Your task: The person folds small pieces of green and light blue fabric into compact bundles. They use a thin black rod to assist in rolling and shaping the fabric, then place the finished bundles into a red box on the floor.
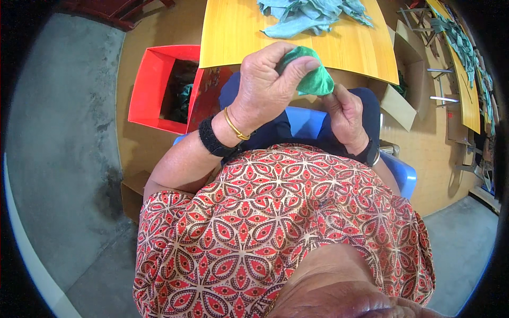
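Note:
A small piece of green cloth (317,80) is held up over my lap, just off the table's near edge. My left hand (273,79) grips it with the thumb on top and the fingers behind. At the cloth's lower right corner, my right hand (345,114) pinches with thumb and fingertips; the exact contact is partly hidden. Beyond my hands, a loose pile of blue-green cloth pieces (313,16) lies on the yellow wooden table (233,47).
To the left stands an open red box (143,93) with dark cloth inside. An open cardboard box (405,100) is at the table's right. Farther right, another yellow table (466,100) carries more cloth pieces (458,42). I sit on a blue plastic chair (400,175).

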`<state>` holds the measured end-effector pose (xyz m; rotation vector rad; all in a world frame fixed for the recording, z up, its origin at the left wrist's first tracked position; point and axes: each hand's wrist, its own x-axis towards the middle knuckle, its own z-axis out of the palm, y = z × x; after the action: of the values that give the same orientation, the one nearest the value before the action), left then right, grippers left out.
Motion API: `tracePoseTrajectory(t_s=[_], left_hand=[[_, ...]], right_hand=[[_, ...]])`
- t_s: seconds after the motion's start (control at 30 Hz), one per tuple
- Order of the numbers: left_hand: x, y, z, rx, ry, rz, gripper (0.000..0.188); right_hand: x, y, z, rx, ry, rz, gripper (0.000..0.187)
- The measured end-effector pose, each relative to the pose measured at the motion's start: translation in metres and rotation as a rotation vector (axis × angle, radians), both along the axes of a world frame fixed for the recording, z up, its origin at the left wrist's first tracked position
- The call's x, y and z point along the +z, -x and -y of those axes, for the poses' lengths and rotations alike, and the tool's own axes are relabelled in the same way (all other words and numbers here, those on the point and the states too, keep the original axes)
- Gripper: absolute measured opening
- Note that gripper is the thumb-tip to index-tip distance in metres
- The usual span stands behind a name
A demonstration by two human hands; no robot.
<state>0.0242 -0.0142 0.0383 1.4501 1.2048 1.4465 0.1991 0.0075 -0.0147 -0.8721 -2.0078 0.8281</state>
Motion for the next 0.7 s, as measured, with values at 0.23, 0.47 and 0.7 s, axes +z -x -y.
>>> tracePoseTrajectory(t_s=[0.23, 0.47, 0.7], left_hand=[[-0.004, -0.003, -0.003, -0.073, -0.045, -0.163, 0.019], [-0.011, -0.015, -0.001, -0.275, 0.070, 0.089, 0.024], [0.001, -0.017, -0.003, -0.167, -0.100, -0.180, 0.022]], right_hand=[[-0.002, 0.001, 0.004, 0.078, 0.130, -0.108, 0.008], [0.004, 0.001, 0.016, 0.150, 0.489, -0.194, 0.014], [0.006, 0.001, 0.014, 0.107, 0.471, -0.229, 0.012]])
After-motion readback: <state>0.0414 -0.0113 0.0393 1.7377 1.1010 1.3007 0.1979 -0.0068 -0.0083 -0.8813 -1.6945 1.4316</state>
